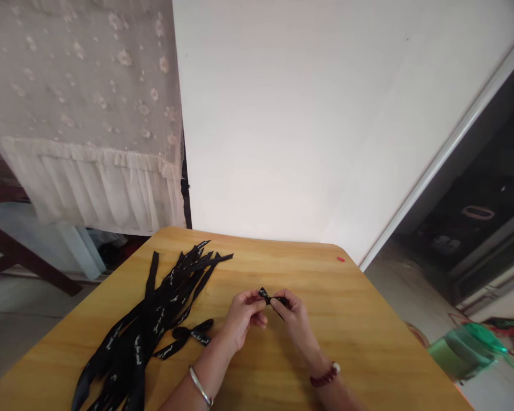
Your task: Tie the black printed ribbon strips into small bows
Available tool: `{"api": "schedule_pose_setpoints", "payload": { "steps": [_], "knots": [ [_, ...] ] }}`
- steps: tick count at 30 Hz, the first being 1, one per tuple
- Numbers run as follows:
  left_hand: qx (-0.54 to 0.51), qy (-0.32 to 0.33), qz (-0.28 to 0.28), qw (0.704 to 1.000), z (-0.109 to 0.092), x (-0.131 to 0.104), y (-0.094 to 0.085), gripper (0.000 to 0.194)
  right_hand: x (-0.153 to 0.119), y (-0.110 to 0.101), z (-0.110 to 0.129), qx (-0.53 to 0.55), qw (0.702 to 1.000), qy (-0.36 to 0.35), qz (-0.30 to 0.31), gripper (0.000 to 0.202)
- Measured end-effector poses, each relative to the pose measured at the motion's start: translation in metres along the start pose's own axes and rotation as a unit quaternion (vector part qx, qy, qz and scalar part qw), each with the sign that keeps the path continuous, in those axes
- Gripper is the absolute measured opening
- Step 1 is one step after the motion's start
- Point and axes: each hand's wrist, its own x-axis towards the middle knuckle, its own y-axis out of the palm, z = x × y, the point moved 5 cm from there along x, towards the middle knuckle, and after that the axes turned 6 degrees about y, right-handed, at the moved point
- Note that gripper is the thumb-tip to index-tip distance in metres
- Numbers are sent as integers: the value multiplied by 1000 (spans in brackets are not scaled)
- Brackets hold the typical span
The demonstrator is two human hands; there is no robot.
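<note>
Near the middle of the wooden table [346, 319], a small black ribbon bow [265, 295] with white lettering is held between both hands. My left hand [245, 315] pinches its left side with thumb and fingers. Closed on its right side is my right hand [292, 312], where a dark ribbon end shows by the fingers. A finished-looking black bow [192, 333] lies flat, left of my left forearm. Beyond it, a long pile of black printed ribbon strips [154, 314] stretches over the table's left part.
A small red piece [341, 260] lies near the table's back right corner. Behind the table stands a white panel [282, 114], with a lace curtain [98, 103] to its left. A green translucent container [466, 351] is on the right, beyond the table edge.
</note>
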Motion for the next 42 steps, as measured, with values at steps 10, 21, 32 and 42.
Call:
{"api": "schedule_pose_setpoints", "payload": {
  "steps": [10, 21, 32, 42],
  "knots": [
    [-45, 19, -12, 999, 7, 4, -2, 17, -4, 3, 1, 11, 1000, 27, 4, 27],
    [-41, 30, 10, 999, 5, 5, -1, 15, -8, 1, -1, 14, 997, 77, 7, 34],
    [-60, 12, -16, 998, 7, 5, -4, 16, -3, -4, -20, 45, 993, 109, 4, 47],
    [-99, 0, -18, 995, 2, 4, -6, 14, -8, 11, -7, 69, 987, 107, 97, 36]
  ]
}}
